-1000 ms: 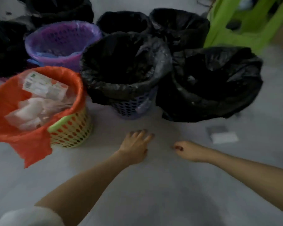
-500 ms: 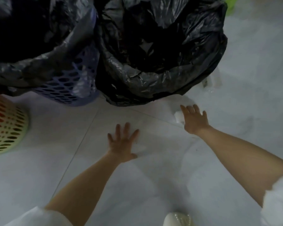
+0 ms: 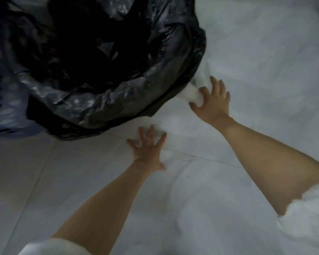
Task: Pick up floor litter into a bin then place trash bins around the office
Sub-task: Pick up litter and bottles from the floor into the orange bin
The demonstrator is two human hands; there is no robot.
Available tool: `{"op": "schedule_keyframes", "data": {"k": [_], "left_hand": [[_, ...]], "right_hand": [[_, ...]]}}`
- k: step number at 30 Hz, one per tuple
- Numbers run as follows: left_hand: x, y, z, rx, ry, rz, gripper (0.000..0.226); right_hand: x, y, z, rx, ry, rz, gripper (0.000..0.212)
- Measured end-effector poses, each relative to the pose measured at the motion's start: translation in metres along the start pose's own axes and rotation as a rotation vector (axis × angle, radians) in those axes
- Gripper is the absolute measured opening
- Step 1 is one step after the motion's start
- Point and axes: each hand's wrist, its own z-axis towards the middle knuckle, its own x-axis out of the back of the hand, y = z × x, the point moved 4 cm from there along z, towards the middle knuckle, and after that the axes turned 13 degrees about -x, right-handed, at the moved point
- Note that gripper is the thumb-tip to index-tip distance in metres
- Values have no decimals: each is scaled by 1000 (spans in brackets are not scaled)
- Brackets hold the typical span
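I am seeing my right hand (image 3: 213, 100) closing its thumb and fingers on a white scrap of litter (image 3: 192, 94) lying on the floor (image 3: 265, 61), touching the black-lined bin (image 3: 107, 70). My left hand (image 3: 147, 148) is hovering released, fingers spread, over the pale tiles just beside that bin's near side.

place: indoor tiled room — cues: pale floor tiles (image 3: 92, 181) | black-bagged bin (image 3: 118, 92) — type unclear
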Motion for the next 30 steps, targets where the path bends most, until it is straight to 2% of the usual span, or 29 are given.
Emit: {"op": "schedule_keyframes", "data": {"k": [4,9,11,13,16,18,19,22,23,25,27,30], "left_hand": [[2,-1,7,19,10,-4,117],[5,-2,10,15,11,-8,120],[5,-2,10,13,42,-45,112],[6,-5,3,19,187,-97,88],[9,-12,-24,89,602,-318,54],[5,-14,-41,115,695,-351,51],[4,-14,-47,106,704,-313,55],[16,-4,-47,-15,694,18,82],[21,3,-42,-70,654,159,93],[28,17,-31,-160,473,330,104],[29,23,-20,-156,282,366,103],[31,18,-26,-82,171,335,91]], "right_hand": [[-11,0,25,45,-245,69,65],[-19,1,-1,22,-208,78,61],[-26,8,-31,45,-190,66,60],[-30,16,-71,151,-120,78,57],[-34,30,-123,356,-10,165,54],[-27,35,-142,370,35,236,54],[-23,38,-145,299,34,300,55],[-10,40,-143,-67,-22,659,57],[-9,41,-141,-204,-71,794,55],[-17,43,-139,-397,-167,922,48],[-24,43,-140,-454,-248,907,43],[-25,39,-150,-411,-269,809,43]]}}
